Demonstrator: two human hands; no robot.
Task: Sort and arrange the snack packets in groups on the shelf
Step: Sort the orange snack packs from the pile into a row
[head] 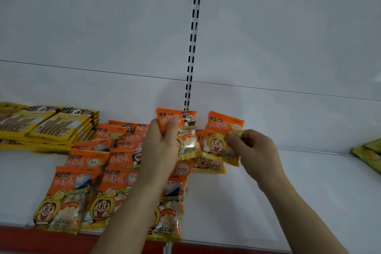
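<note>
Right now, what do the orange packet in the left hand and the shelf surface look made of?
Orange packet, gripped by the left hand: looks like thin glossy plastic film; it shows glare and crinkles, and a clear window reveals the pale snacks inside.
Shelf: looks like white painted or coated sheet metal, smooth with a soft sheen; the look alone cannot rule out laminate.

Green packets (pixel 370 155) cut off at right edge; yellow stack (pixel 12 128) at left.
</note>
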